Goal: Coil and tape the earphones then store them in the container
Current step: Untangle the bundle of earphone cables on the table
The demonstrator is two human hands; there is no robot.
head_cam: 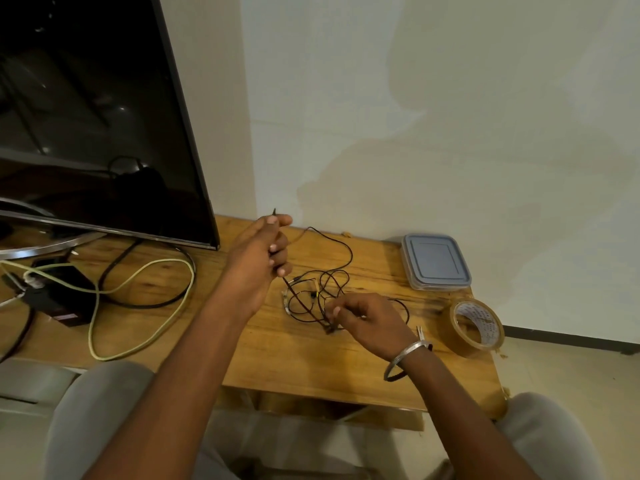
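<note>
The thin black wired earphones point(313, 292) lie in a loose tangle on the light-brown wooden table point(294, 362), between the two hands. The left hand point(258, 261) is raised above the far-left side of the tangle. Its fingers are curled round one strand, and a short end of the cable sticks up past the thumb. The right hand point(365, 322) rests low at the near-right side of the tangle, its fingertips point(335, 311) pinching a strand close to the tabletop.

The table stands against a plain off-white wall point(415, 98). A large dark flat screen point(86, 116) occupies the table's left end, with a yellow-green cable point(138, 271) looped beside it.

Count: one set of earphones. One square clear plastic container with a grey-blue lid point(434, 261), lid on, at the far right by the wall. One roll of brown packing tape point(476, 327), just right of the right hand. One silver bangle point(414, 349) on the right wrist.
</note>
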